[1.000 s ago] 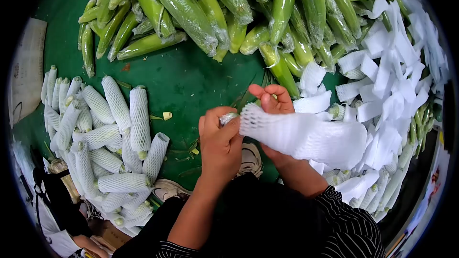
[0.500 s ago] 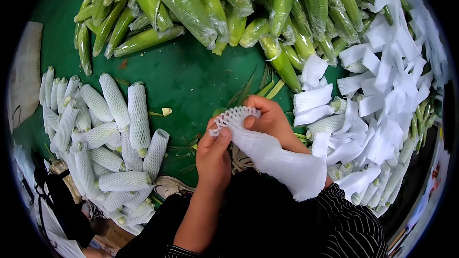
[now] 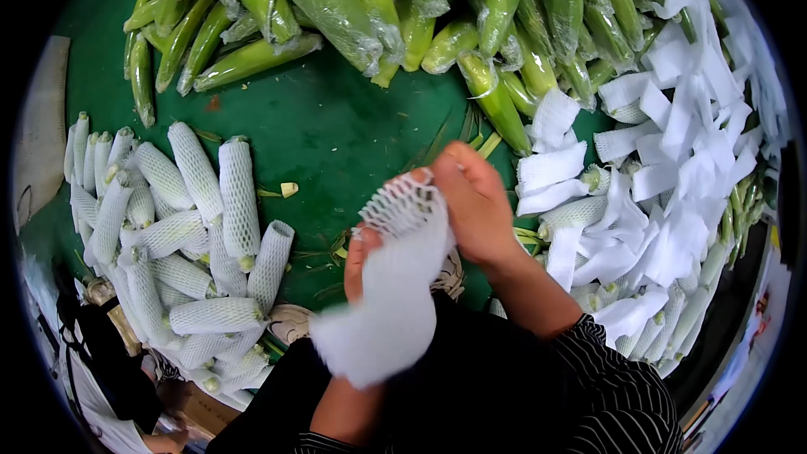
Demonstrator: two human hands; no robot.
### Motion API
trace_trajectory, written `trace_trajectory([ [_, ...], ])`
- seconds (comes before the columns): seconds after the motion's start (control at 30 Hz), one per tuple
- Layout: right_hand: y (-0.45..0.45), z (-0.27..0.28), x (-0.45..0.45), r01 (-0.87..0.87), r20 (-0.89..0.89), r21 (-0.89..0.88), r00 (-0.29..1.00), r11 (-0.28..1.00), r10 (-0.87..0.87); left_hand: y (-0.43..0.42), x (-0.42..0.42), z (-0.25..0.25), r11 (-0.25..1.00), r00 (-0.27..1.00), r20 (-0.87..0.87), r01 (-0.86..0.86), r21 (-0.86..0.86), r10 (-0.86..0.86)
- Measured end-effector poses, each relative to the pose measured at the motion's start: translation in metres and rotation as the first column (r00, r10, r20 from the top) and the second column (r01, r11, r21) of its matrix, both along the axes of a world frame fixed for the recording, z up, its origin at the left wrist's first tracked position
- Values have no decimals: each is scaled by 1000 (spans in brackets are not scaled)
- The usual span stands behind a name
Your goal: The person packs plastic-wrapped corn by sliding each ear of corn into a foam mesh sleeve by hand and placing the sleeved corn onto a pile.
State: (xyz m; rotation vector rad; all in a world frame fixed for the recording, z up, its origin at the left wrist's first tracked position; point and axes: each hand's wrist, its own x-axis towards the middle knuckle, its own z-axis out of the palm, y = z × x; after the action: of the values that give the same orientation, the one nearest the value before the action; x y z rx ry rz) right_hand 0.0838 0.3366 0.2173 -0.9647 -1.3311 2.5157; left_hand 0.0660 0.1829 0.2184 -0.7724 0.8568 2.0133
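Foam net: we hold the white foam net [image 3: 378, 303] over the dark-clothed lap, its open mesh end uppermost.
Left hand: our left hand [image 3: 356, 267] is at the mesh's left edge, partly hidden; we cannot tell its grip.
Right hand: our right hand [image 3: 477, 208] pinches the upper right edge.
Left pile: netted vegetables [image 3: 172, 235].
Right pile: loose white sleeves [image 3: 672, 227] over more netted pieces.
Far pile: film-wrapped green vegetables [image 3: 324, 0] on the green surface [image 3: 336, 134].

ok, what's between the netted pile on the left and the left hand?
Head view: green floor, with a pale scrap beside the netted pile and leaf bits nearer the left hand; lower down, a shoe.
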Motion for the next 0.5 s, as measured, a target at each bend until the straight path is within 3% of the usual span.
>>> trace_trajectory([
  [0.1,0,-17,-9,-54,202,-130,976,990,79,-3,8,-17,998,994,-92,-57,37,60],
  [0.23,5,-8,-4,-185,139,121,976,975,168,-1,-5,6,998,998,26,-61,9,61],
  [0.3,7,19,-4,-216,98,235,975,948,198,5,0,12,990,992,60,-114,85,110],
  [0.4,9,3,-10,-119,136,-26,983,993,121,0,6,0,993,993,27,-116,23,116],
  [0.5,5,-20,-9,-169,230,118,963,979,139,0,7,-13,990,991,0,-134,-38,134],
])
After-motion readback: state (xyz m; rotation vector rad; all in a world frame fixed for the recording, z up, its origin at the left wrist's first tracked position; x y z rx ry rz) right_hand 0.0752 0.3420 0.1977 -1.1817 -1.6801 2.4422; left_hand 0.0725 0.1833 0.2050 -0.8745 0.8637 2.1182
